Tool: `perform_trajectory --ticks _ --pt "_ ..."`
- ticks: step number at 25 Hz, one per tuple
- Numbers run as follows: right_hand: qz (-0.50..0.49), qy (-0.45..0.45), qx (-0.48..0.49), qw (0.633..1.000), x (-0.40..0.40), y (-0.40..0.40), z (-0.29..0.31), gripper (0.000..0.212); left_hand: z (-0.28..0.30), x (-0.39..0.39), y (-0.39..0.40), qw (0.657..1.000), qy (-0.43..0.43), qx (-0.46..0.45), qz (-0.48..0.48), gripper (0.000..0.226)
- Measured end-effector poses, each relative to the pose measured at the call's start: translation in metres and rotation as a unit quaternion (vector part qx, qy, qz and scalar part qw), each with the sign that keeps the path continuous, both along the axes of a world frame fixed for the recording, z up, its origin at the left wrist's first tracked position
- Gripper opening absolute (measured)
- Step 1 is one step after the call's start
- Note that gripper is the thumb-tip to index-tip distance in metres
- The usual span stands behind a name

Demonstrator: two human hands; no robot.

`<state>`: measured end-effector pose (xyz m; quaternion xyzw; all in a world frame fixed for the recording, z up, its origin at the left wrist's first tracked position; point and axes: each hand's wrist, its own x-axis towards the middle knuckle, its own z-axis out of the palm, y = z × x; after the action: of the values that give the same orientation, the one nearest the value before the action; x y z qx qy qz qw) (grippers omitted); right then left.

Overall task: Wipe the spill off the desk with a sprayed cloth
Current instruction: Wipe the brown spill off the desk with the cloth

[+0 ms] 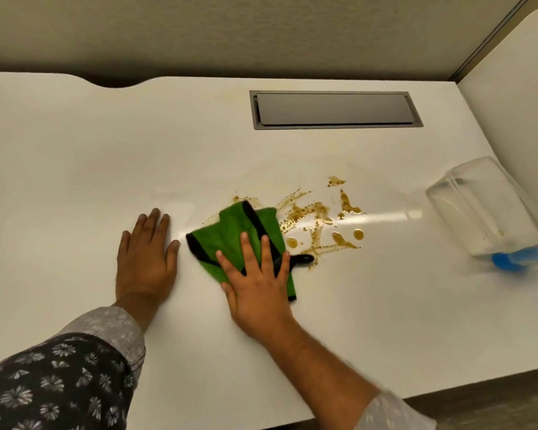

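A green cloth (230, 234) with black edging lies folded on the white desk (75, 166). My right hand (255, 280) presses flat on the cloth's near half, fingers spread. A brown spill (317, 218) of droplets and streaks spreads to the right of the cloth, and the cloth's right edge touches it. My left hand (146, 259) rests flat on the bare desk just left of the cloth, holding nothing. A clear spray bottle (485, 209) with a blue part lies on its side at the right edge.
A grey cable hatch (336, 110) is set flush into the desk at the back. A white partition (510, 88) rises along the right side. The desk's front edge runs along the bottom right, with dark floor beyond it.
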<state>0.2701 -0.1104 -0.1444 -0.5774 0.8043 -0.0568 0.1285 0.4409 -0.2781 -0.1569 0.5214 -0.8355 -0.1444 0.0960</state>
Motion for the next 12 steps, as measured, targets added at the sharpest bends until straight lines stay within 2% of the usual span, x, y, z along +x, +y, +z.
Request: perform_trajectory --ticks 6,12 --pt "-0.083 0.004 -0.014 0.996 -0.094 -0.068 0.003 0.079 -0.006 0.003 -0.003 1.0 0.001 0.002 0.002 0.066" --pt "-0.221 0.022 0.004 0.975 -0.205 -0.051 0.005 0.076 -0.009 0.003 -0.004 1.0 -0.001 0.002 0.004 0.066"
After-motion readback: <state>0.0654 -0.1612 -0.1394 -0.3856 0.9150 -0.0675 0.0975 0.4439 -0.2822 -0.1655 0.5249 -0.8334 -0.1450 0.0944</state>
